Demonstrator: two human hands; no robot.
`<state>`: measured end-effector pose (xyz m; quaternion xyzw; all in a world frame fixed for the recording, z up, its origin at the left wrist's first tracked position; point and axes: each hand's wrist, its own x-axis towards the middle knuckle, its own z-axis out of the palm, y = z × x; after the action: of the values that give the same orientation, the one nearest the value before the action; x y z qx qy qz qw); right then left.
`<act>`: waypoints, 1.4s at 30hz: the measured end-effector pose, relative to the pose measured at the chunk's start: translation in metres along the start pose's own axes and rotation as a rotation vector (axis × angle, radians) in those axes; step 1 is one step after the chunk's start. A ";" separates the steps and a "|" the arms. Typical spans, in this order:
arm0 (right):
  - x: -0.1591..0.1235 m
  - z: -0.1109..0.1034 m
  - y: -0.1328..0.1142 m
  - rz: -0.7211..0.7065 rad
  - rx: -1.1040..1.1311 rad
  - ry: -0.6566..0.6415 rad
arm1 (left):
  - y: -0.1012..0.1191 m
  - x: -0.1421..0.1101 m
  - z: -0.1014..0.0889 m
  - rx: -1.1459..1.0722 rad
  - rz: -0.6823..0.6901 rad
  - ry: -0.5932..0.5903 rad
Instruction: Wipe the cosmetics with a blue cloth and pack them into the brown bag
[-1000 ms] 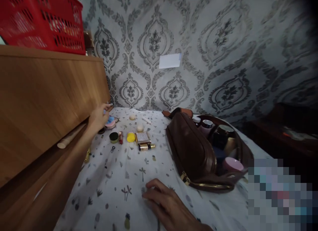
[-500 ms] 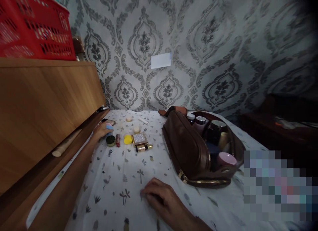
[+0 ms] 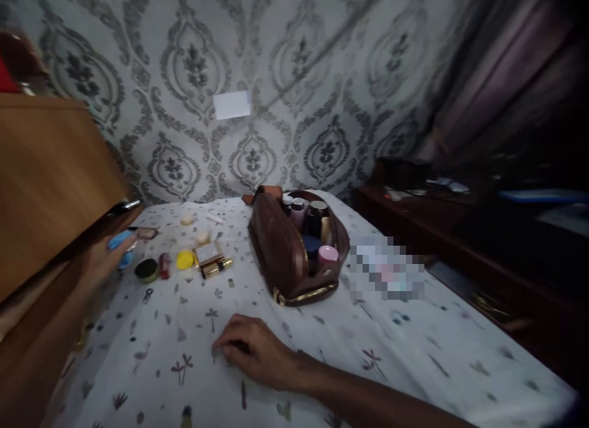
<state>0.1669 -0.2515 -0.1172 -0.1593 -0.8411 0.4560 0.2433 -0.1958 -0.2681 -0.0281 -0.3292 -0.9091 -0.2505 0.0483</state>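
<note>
At the left side of the cloth, my left hand [image 3: 103, 253] is closed on a small light-blue item [image 3: 120, 239], blurred, its kind unclear. Close to it lie a dark round tin with a green side [image 3: 146, 270], a red lip gloss tube [image 3: 164, 265] and a yellow round pot [image 3: 184, 260]. A glittery gold compact [image 3: 208, 253] and a gold lipstick tube [image 3: 216, 268] lie right of those. My right hand [image 3: 255, 351] rests on the cloth with its fingers curled in and nothing visible in them. Beyond it stands an open brown cosmetic bag [image 3: 278, 244] with several bottles and a pink-lidded jar [image 3: 328, 255].
Two cream-coloured round pieces [image 3: 203, 237] and a white stick [image 3: 215, 218] lie toward the wall. A wooden cabinet [image 3: 50, 176] borders the left side. A blurred-out patch [image 3: 386, 268] sits right of the bag, before a dark red-brown desk [image 3: 391, 216].
The view has swung right, so everything sits farther left in the picture. My left hand has lifted the light-blue item and drawn it left, away from the tin. My right hand stays on the cloth.
</note>
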 end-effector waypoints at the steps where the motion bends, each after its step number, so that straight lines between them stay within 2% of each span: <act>1: 0.000 0.000 0.002 0.007 0.012 0.008 | 0.003 -0.008 -0.003 -0.039 -0.025 0.004; 3: -0.001 0.002 0.006 0.032 0.065 0.037 | 0.008 -0.029 -0.005 -0.109 0.097 0.031; 5: 0.000 0.004 0.012 0.074 0.163 0.075 | 0.015 -0.055 -0.002 -0.072 0.297 -0.061; 9: 0.007 0.009 0.023 0.224 0.502 0.096 | 0.030 -0.107 0.019 -0.050 0.561 -0.088; 12: 0.017 0.008 0.027 0.307 0.723 0.135 | 0.046 -0.137 0.040 -0.074 0.724 -0.068; 17: 0.024 -0.001 0.027 0.309 0.969 0.210 | 0.075 -0.168 0.066 -0.160 0.884 -0.117; 21: 0.022 -0.010 0.026 0.333 1.095 0.227 | 0.089 -0.174 0.072 -0.239 0.883 -0.194; 26: 0.016 -0.018 0.026 0.320 1.087 0.168 | 0.106 -0.172 0.069 -0.414 0.775 -0.298; 29: 0.015 -0.020 0.027 0.327 1.068 0.172 | 0.112 -0.166 0.075 -0.588 0.678 -0.333; 35: 0.015 -0.023 0.023 0.318 1.043 0.152 | 0.101 -0.153 0.089 -0.877 0.421 -0.378; 39: 0.017 -0.025 0.023 0.315 1.007 0.237 | 0.095 -0.151 0.090 -0.965 0.412 -0.416; 42: 0.018 -0.026 0.025 0.288 0.911 0.232 | 0.095 -0.151 0.085 -0.978 0.427 -0.345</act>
<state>0.1674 -0.2118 -0.1220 -0.2012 -0.4928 0.7858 0.3148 -0.0125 -0.2513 -0.0999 -0.5264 -0.5950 -0.5699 -0.2099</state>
